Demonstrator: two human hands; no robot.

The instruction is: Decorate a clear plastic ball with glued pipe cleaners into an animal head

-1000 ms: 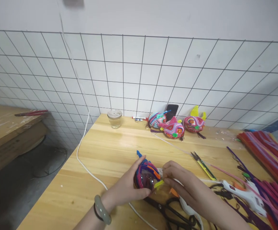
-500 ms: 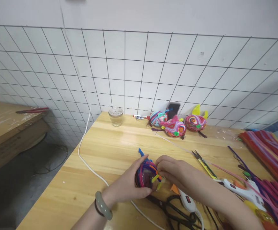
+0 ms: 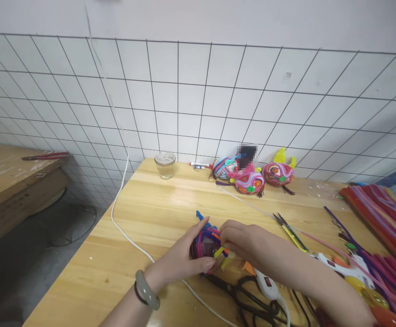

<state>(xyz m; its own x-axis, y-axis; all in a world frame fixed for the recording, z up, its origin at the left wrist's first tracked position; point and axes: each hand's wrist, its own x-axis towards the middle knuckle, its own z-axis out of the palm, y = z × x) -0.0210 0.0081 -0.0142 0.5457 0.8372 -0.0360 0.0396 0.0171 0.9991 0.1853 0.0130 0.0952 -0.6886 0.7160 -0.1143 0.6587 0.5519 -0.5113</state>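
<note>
My left hand (image 3: 191,250) wraps round a clear ball-shaped ornament (image 3: 208,247) partly covered with pink, purple and blue fuzzy pipe cleaners. A blue twisted piece sticks up from its top. At the ornament's right side, my right hand (image 3: 235,236) pinches a short yellow pipe cleaner (image 3: 219,252) against the surface. Its fingertips are partly turned away from view. Just below the ornament lie black-handled scissors (image 3: 230,288), their tips under it. A white glue gun (image 3: 341,268) rests to the right, partly behind my right forearm.
Several finished colourful ornaments (image 3: 250,181) sit along the wall, near a glass jar of liquid (image 3: 165,165) and a marker (image 3: 199,165). Yellow-green snips (image 3: 291,234), a switch on a white cord (image 3: 266,284) and pipe cleaner bundles (image 3: 375,222) lie to the right. A white cable (image 3: 129,240) crosses the table.
My right hand has shifted slightly left, closer to the ornament, with the yellow piece. The ornament has turned or tipped a little in my left hand.
</note>
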